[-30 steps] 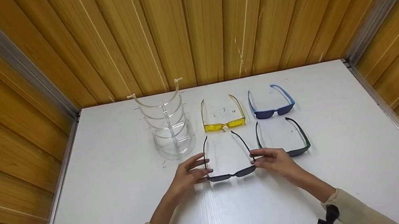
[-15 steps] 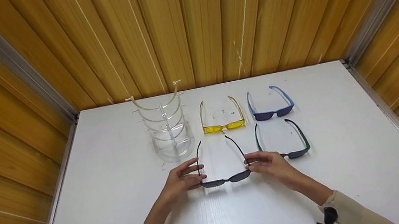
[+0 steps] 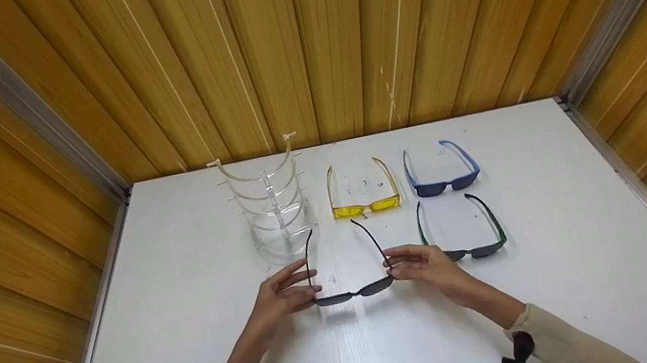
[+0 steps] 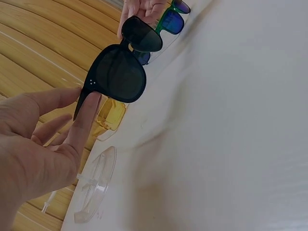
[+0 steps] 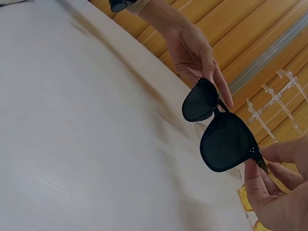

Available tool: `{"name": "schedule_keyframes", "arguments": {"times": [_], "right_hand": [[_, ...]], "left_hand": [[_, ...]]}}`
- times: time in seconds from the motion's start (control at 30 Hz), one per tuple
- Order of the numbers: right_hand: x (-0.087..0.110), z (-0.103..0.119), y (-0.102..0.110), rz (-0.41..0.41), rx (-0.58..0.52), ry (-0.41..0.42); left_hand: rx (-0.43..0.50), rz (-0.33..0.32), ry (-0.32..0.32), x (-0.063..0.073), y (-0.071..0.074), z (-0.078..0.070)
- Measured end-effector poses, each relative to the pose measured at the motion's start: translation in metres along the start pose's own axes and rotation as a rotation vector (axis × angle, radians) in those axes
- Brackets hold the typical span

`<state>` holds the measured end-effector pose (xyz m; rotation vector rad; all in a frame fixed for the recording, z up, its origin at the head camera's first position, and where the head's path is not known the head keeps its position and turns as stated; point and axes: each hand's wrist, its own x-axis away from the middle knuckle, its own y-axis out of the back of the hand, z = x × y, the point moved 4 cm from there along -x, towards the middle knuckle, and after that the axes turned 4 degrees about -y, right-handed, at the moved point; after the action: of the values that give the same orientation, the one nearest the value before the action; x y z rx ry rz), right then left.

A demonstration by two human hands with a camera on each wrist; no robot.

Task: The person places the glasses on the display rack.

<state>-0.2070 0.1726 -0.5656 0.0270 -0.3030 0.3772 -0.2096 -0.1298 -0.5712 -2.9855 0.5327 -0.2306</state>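
Observation:
Black sunglasses (image 3: pixel 375 287) with dark lenses are held up over the white table, temples spread and pointing away from me. My left hand (image 3: pixel 280 295) pinches the left temple close to its hinge; in the left wrist view its thumb and fingers (image 4: pixel 86 113) grip that temple. On the other side my right hand (image 3: pixel 425 266) pinches the right temple near the lens, as the right wrist view shows with its fingertips (image 5: pixel 252 180) at the hinge. Just beyond the left temple tip stands a clear eyewear display stand (image 3: pixel 282 229), several curved bars stacked on it, none holding glasses.
Yellow glasses (image 3: pixel 366 208) lie behind the held pair. To their right are blue-framed sunglasses (image 3: pixel 448 185), and in front of those sunglasses with green temples (image 3: pixel 487 250), partly behind my right hand. Wood-panelled walls (image 3: pixel 332 40) rise around the white table (image 3: pixel 572 231).
Both hands have carried the black sunglasses leftward, toward the front of the display stand. The grip on both temples is unchanged, and the other glasses stay where they were.

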Motion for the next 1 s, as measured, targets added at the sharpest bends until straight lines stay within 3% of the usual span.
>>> {"name": "schedule_keyframes", "arguments": {"times": [0.4, 1.0], "right_hand": [[-0.011, 0.005, -0.014, 0.042, -0.005, 0.044], [-0.030, 0.011, -0.027, 0.037, -0.035, 0.070]], "left_hand": [[0.021, -0.055, -0.007, 0.008, 0.016, -0.005], [0.012, -0.129, -0.002, 0.015, 0.033, -0.010]]}}
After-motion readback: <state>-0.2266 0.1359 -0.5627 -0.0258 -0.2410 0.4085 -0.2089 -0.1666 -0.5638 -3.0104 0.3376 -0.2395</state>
